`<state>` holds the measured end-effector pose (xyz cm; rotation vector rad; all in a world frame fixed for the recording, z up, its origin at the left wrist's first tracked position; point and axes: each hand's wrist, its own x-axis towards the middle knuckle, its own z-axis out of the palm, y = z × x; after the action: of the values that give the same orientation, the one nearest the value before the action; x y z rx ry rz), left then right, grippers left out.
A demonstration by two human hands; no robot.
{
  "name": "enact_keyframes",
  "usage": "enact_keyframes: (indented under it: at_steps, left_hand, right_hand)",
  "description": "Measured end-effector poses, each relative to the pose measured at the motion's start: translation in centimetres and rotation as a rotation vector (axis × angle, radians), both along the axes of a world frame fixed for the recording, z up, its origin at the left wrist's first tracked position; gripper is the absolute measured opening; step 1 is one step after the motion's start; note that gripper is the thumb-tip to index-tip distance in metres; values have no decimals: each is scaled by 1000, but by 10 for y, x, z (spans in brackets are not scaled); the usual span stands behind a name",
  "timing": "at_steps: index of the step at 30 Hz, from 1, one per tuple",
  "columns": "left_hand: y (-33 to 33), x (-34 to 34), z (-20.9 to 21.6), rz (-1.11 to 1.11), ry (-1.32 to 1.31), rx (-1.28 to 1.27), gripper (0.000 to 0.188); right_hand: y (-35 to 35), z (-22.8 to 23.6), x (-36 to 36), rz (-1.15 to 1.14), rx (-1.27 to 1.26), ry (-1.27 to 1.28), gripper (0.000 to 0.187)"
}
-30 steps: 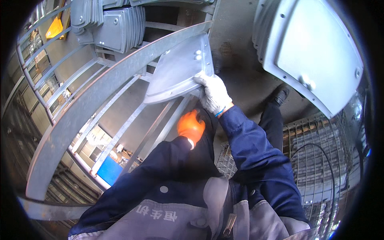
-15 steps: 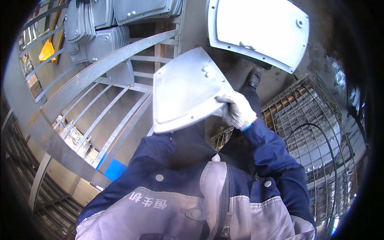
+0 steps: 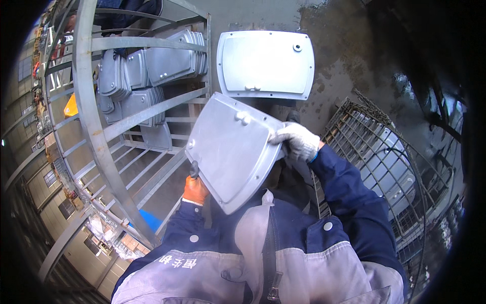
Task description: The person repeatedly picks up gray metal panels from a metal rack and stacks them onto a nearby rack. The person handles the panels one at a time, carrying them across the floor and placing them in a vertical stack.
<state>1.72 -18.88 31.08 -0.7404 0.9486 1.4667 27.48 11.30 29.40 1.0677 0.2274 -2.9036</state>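
Grey panel (image 3: 230, 154): held up, tilted, between metal rack (image 3: 83, 76) and wire basket (image 3: 346, 133). Left hand (image 3: 195, 188), orange-gloved, and right hand (image 3: 299, 142), white-gloved: apart, clamped on opposite edges. Step: apparently two-handed carrying or turning. Next: likely calls for even grip, clearance from metal rack. Count: one held, one pale panel (image 3: 266, 62) ahead, one metal rack, one wire basket; racked panels (image 3: 171, 63) overlapped, uncountable.
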Motion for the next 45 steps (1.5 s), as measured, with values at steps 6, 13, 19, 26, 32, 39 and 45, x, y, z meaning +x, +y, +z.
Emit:
enact_keyframes:
  at_steps: [6, 13, 19, 26, 32, 39, 45]
  left_hand:
    - [82, 6, -35, 130, -61, 188, 46]
    - [182, -8, -133, 167, -346, 145, 30]
    - [206, -9, -139, -753, 54, -307, 22]
    - [254, -96, -155, -544, 1239, -237, 33]
    - [286, -163, -270, -1154, 1331, -774, 38]
    - [250, -182, -330, -1184, 959, -204, 44]
    - [285, -150, -264, -1267, 1066, -131, 28]
  right_hand:
    - [82, -15, 18, -191, 445, -186, 42]
    - [153, -89, 3, -241, 661, -521, 67]
    - [181, -145, 3, 29, 974, -904, 58]
    - [172, -188, -20, 261, 1206, -1298, 68]
    - [178, -221, -5, -182, 1016, -1368, 74]
    - [184, -284, 30, -375, 161, -928, 68]
    - [161, -328, 45, -223, 441, -959, 52]
